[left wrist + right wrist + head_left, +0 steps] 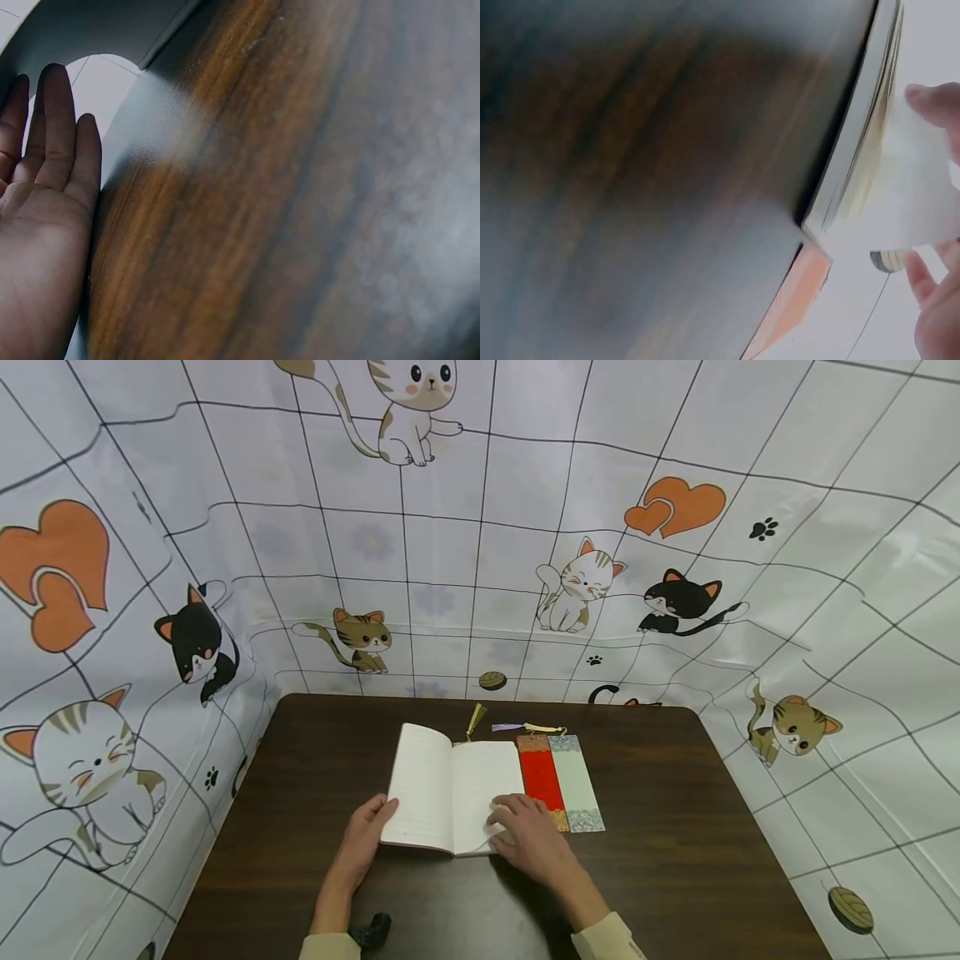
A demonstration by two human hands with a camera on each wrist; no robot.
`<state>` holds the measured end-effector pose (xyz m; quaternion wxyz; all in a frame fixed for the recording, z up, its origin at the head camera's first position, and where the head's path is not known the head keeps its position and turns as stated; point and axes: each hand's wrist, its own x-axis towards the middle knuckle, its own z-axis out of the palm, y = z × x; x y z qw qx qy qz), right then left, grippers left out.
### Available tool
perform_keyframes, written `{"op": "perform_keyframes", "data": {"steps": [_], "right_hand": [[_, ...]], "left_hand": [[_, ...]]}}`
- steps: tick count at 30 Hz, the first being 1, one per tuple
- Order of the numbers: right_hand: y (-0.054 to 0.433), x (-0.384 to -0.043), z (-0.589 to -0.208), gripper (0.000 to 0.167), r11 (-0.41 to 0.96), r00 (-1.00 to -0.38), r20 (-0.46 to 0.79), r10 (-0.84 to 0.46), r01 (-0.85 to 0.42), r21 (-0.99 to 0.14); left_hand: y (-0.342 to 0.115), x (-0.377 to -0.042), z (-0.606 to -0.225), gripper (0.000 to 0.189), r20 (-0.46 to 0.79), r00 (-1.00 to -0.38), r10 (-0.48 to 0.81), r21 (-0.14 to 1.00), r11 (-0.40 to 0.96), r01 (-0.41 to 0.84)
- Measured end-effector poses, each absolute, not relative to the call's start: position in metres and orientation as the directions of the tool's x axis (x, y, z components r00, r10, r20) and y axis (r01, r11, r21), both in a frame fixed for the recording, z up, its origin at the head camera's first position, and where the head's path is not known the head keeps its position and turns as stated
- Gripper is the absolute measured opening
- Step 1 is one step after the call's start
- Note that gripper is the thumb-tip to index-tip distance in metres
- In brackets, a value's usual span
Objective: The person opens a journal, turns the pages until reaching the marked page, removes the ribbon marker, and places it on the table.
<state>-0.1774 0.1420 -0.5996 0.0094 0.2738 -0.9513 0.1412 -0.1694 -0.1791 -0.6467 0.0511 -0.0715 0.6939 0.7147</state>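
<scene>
An open notebook with pale pages lies on the dark table. My left hand holds its left edge, thumb over the page margin; in the left wrist view, this hand's fingers stretch along the cover's underside. At the lower right corner my right hand pinches a page, which stands raised from the stack in the right wrist view. Close beyond that hand lie a red bookmark with gold patterned ends and a pale green bookmark. A yellow-green tassel sticks out above the notebook's top edge.
Purple and yellow tassels lie above the two bookmarks. A small black object sits beside the left wrist. Brown wood table extends on both sides, and a cat-printed white curtain surrounds its back and sides.
</scene>
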Motion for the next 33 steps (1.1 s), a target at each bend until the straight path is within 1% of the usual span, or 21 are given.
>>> {"op": "perform_keyframes", "data": {"steps": [3,8,10,12,15,17,19,23,25,30,33], "right_hand": [[0.144,-0.18,-0.599,0.044,0.828,-0.873,0.149,-0.465,-0.489,-0.275],[0.145,-0.184,-0.6,0.089,0.828,-0.895,0.267,-0.358,-0.437,-0.351],[0.143,-0.185,-0.601,0.097,0.815,-0.904,0.299,-0.305,-0.411,-0.41],[0.14,-0.187,-0.603,0.097,0.79,-0.916,0.315,-0.249,-0.38,-0.481],[0.132,-0.187,-0.602,0.094,0.709,-0.946,0.272,-0.175,-0.313,-0.632],[0.126,-0.186,-0.603,0.093,0.647,-0.96,0.224,-0.167,-0.278,-0.71],[0.119,-0.184,-0.604,0.089,0.613,-0.966,0.171,-0.192,-0.254,-0.748],[0.108,-0.181,-0.608,0.072,0.602,-0.95,0.121,-0.287,-0.278,-0.749],[0.103,-0.18,-0.609,0.067,0.606,-0.936,0.113,-0.333,-0.305,-0.734],[0.093,-0.177,-0.609,0.064,0.628,-0.905,0.083,-0.417,-0.353,-0.694],[0.087,-0.173,-0.607,0.063,0.642,-0.892,0.045,-0.451,-0.359,-0.677]], "left_hand": [[-0.179,-0.169,-0.648,0.038,-0.169,-0.985,-0.026,0.985,-0.03,-0.168],[-0.18,-0.167,-0.648,0.039,-0.182,-0.983,-0.023,0.983,-0.021,-0.182],[-0.18,-0.167,-0.648,0.039,-0.188,-0.982,-0.026,0.982,-0.029,-0.187],[-0.18,-0.167,-0.647,0.039,-0.192,-0.981,-0.032,0.981,-0.039,-0.191],[-0.18,-0.168,-0.646,0.04,-0.194,-0.98,-0.043,0.981,-0.036,-0.193],[-0.18,-0.168,-0.645,0.04,-0.203,-0.978,-0.047,0.979,-0.035,-0.202],[-0.18,-0.167,-0.646,0.039,-0.212,-0.976,-0.05,0.977,-0.034,-0.211],[-0.18,-0.168,-0.647,0.038,-0.219,-0.974,-0.051,0.976,-0.034,-0.217],[-0.18,-0.169,-0.648,0.037,-0.209,-0.977,-0.05,0.978,-0.035,-0.207],[-0.18,-0.171,-0.648,0.038,-0.196,-0.98,-0.041,0.98,-0.053,-0.194],[-0.18,-0.171,-0.648,0.038,-0.205,-0.978,-0.029,0.976,-0.081,-0.202]]}}
